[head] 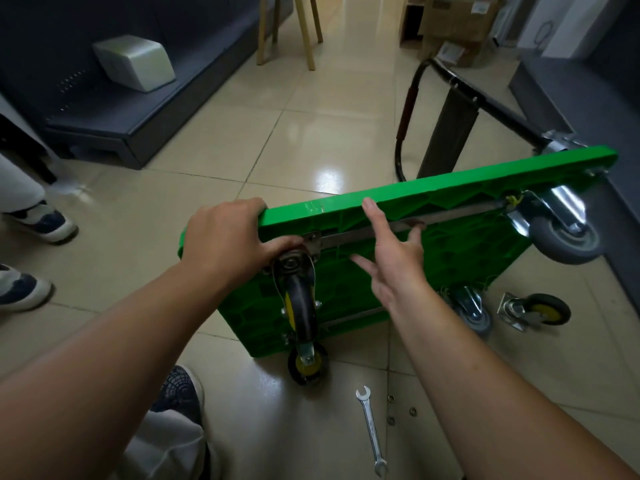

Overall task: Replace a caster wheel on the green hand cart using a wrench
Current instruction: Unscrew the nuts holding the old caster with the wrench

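The green hand cart (pixel 450 195) stands tilted on its long edge, underside toward me. My left hand (pixel 228 237) grips its upper near corner, fingers over the rim and thumb by the mounting plate of a black-and-yellow caster (pixel 300 303). My right hand (pixel 391 251) hovers with spread fingers just in front of the underside, holding nothing. A grey caster (pixel 564 237) sits at the upper far corner, another grey one (pixel 474 310) at the lower far corner. A loose black-and-yellow caster (pixel 536 311) lies on the tiles. The wrench (pixel 371 429) lies on the floor near me.
A few small nuts (pixel 401 408) lie beside the wrench. The cart's black handle (pixel 408 112) rests folded out on the floor behind. Another person's shoes (pixel 41 223) stand at left. My own shoe (pixel 180 393) is below. Dark cabinets flank both sides; cardboard boxes (pixel 457 19) stand at the back.
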Tool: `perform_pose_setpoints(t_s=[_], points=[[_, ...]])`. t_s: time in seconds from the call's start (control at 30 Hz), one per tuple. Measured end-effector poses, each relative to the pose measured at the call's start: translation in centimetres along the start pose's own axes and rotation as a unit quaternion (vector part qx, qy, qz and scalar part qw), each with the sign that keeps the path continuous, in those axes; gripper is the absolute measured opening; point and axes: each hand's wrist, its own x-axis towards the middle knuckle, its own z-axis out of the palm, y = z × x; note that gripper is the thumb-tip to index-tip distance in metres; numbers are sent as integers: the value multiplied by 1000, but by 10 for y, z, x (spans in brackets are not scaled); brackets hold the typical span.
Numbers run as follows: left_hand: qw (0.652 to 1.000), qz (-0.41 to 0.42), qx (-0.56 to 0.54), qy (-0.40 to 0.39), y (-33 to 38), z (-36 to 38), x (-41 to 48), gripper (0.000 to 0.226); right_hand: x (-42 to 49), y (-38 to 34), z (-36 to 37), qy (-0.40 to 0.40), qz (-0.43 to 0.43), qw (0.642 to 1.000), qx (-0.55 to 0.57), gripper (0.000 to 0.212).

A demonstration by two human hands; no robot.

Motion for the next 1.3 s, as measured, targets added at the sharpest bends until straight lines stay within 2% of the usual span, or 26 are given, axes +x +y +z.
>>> perform_pose_setpoints(t_s=[0.07,0.2,0.33,0.47,0.53,0.63,0.7,0.77,0.87,0.93,1.03,1.13,1.2,1.3], points=[[1000,-11,8,-3,0,1,-1,59,13,-5,5,-27,8,999,-16,128],[999,-2,41,-21,-8,-3,2,51,38,-18,23,-95,25,994,-53,153],[997,36,39,-58,-23,-3,12,50,66,-25,41,-136,36,986,-89,141],[999,21,32,-32,-13,1,9,49,85,-29,48,-151,56,981,-113,145],[999,6,32,-27,-5,3,10,48,91,-33,52,-163,61,977,-122,134],[999,-8,32,-24,2,5,14,46,95,-38,53,-174,53,973,-140,100],[999,-10,37,-20,6,5,15,45,92,-40,50,-166,45,972,-161,95],[999,-12,33,-18,8,6,14,45,82,-38,44,-134,-2,968,-211,91],[999,-19,23,-22,9,8,13,44,55,-28,28,-114,-143,938,-294,81],[999,-26,13,-29,9,7,13,43,32,-17,14,-164,-215,903,-334,71],[999,-35,0,-35,13,5,12,42,6,3,-4,-224,-256,846,-411,78],[998,-35,-20,-47,17,6,8,44,-8,19,-8,-226,-302,788,-486,79],[998,-26,-33,-56,17,4,5,48,-9,28,-6,-191,-316,782,-503,73],[995,32,-50,-75,8,-1,0,63,-8,37,-6,-149,-315,793,-500,65]])
